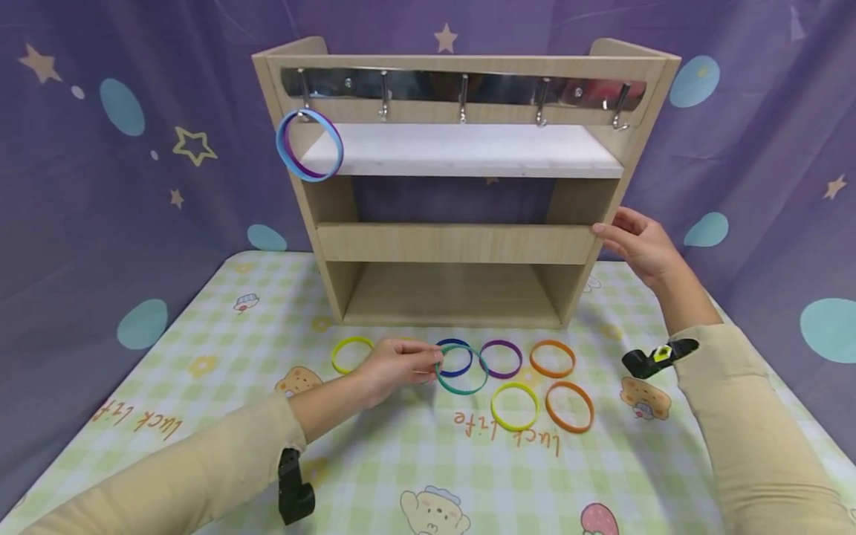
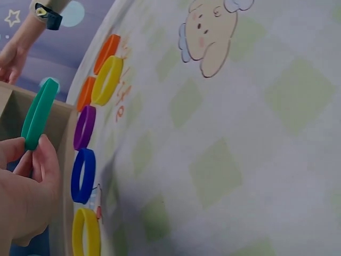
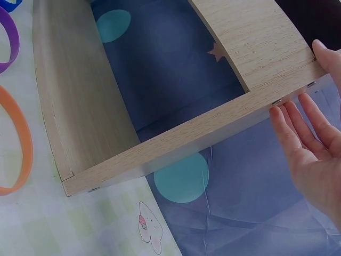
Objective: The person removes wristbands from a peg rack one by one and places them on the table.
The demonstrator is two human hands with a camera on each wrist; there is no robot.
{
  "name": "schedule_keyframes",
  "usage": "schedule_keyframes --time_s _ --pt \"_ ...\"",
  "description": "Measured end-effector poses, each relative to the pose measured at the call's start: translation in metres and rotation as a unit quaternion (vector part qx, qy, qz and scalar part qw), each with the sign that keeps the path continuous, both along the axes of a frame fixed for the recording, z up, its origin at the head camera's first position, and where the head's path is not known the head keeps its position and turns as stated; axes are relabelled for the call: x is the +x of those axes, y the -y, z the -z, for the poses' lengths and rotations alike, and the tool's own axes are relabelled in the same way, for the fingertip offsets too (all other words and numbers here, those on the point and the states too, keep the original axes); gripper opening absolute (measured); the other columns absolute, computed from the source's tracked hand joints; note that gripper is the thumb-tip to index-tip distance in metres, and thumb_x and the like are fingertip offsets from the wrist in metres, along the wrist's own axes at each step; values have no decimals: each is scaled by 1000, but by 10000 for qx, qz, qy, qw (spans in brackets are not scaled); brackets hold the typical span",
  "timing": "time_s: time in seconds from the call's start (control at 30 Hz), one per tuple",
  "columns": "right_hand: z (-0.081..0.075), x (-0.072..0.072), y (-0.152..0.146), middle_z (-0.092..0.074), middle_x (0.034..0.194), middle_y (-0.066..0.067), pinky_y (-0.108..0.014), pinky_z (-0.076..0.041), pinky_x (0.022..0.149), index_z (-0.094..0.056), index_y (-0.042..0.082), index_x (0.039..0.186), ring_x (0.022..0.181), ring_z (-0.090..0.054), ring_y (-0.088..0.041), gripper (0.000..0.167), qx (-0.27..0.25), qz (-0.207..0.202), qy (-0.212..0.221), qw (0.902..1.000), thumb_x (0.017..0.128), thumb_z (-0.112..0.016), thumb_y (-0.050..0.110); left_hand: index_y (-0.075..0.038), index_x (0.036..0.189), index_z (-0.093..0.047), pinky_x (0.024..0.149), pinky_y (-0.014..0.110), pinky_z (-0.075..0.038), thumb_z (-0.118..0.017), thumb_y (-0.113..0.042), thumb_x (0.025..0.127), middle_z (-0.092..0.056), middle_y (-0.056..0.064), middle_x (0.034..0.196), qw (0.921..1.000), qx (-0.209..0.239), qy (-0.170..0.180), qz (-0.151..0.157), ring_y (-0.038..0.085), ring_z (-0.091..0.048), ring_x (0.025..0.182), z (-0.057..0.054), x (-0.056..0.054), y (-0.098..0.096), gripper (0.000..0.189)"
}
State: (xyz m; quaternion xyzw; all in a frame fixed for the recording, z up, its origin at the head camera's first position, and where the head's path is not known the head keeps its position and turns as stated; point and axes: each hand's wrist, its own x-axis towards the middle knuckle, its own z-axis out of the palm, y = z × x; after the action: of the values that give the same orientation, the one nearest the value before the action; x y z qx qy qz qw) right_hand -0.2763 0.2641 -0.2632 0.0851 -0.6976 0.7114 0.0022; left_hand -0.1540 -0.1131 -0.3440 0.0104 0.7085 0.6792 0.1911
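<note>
My left hand (image 1: 394, 370) pinches a green silicone wristband (image 1: 463, 391) between thumb and fingertips, with the band raised over the table. In the left wrist view the green band (image 2: 40, 114) stands upright from the fingertips. My right hand (image 1: 642, 245) grips the right side of a wooden shelf (image 1: 461, 244). In the right wrist view its thumb lies on the front edge and its fingertips touch the outer side. Blue and purple wristbands (image 1: 337, 160) hang together from the leftmost of several hooks (image 1: 302, 93) on the metal strip along the shelf's top.
On the checked tablecloth (image 1: 374, 475), before the shelf, lie a dark blue band (image 1: 441, 371), a purple band (image 1: 520, 360), two orange bands (image 1: 571, 364) and two yellow bands (image 1: 537, 407). A purple curtain (image 1: 187, 89) stands behind the shelf.
</note>
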Motion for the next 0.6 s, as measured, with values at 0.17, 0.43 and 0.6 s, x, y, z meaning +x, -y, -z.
schedule_keyframes --time_s 0.17,0.43,0.6 --pt "1 -1 0 -63 99 15 -8 -53 79 -48 11 126 93 -60 2 42 -23 -9 -15 10000 89 -67 9 15 118 -59 87 29 -60 -63 -3 90 -65 28 116 9999 -113 37 88 10 -68 81 7 2 0 33" --pt "1 -2 0 -64 99 14 -9 -53 79 -50 12 123 93 -61 1 39 -72 -19 -43 10000 88 -67 8 15 116 -60 84 29 -61 -62 0 90 -71 22 102 9984 -333 396 236 7 -67 73 17 3 2 30" --pt "1 -2 -1 -62 100 14 -9 -53 79 -46 9 129 93 -60 1 46 -35 -30 -16 10000 89 -67 9 14 112 -63 80 29 -62 -62 1 90 -72 20 100 9961 -609 547 336 7 -67 71 22 3 1 26"
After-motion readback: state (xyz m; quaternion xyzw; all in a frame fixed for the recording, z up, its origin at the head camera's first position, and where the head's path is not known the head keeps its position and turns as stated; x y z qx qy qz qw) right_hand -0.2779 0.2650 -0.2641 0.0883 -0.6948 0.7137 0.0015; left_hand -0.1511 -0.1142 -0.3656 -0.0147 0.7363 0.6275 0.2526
